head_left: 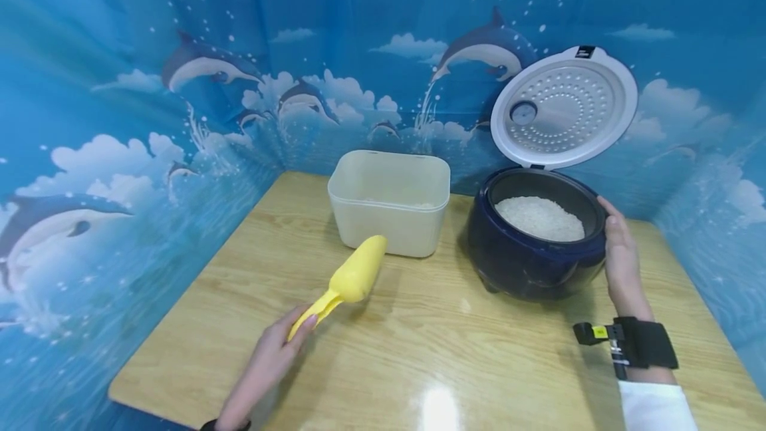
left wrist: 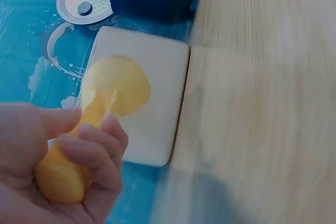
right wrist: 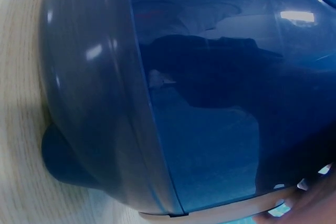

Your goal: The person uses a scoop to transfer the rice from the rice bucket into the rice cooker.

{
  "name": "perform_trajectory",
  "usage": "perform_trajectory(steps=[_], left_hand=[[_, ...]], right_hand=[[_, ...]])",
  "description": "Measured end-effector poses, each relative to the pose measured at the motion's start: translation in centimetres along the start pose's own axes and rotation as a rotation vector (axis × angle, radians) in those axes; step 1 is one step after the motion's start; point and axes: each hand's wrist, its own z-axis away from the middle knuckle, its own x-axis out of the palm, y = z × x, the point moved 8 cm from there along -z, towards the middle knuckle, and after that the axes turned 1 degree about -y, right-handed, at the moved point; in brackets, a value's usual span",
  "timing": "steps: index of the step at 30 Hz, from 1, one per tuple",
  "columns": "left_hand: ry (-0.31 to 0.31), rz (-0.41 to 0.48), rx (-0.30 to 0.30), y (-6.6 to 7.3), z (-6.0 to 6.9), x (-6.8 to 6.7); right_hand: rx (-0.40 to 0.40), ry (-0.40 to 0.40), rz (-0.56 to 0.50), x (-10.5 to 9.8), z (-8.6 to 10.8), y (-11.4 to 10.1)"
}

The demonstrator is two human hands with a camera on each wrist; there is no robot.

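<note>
My left hand (head_left: 276, 346) grips a yellow scoop (head_left: 359, 273) by its handle, the scoop's bowl raised in front of a cream plastic bin (head_left: 383, 223). In the left wrist view the fingers (left wrist: 94, 153) wrap round the scoop's handle. At the right, my right hand (head_left: 622, 261) lies along the side of a dark blue rice cooker (head_left: 520, 270), fingertips at its rim. White rice (head_left: 538, 218) fills part of the cooker's pot. A little pale grain appears inside the bin, whose bottom is mostly hidden.
The cooker's lid (head_left: 565, 112) stands raised at the back, near a blue curtain (head_left: 335, 12) printed with dolphins. All of this is on a wooden table (head_left: 389, 358). The bin stands left of the cooker with a narrow gap between them.
</note>
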Motion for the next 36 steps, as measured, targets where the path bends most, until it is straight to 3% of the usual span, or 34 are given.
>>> perform_trajectory(steps=[3,7,15,23,34,36], left_hand=[[-0.049,0.159,-0.067,-0.8,0.1,0.8],[-0.055,0.207,-0.122,-1.5,0.1,1.2],[-0.073,0.051,-0.198,-2.9,0.3,1.7],[-0.08,0.04,-0.183,-3.1,0.3,2.2],[-0.055,-0.149,-0.144,-2.4,-0.3,2.9],[-0.042,-0.216,-0.124,-2.1,-0.4,2.9]], right_hand=[[-0.006,0.009,0.001,-0.1,0.0,-0.1],[0.001,0.006,0.0,-0.2,0.0,0.0],[0.019,0.013,0.015,-0.3,-0.1,0.2],[0.03,0.016,0.008,-0.1,-0.2,0.2],[0.026,0.045,0.02,-0.1,-0.1,0.0],[0.026,0.043,0.013,0.0,0.0,0.0]])
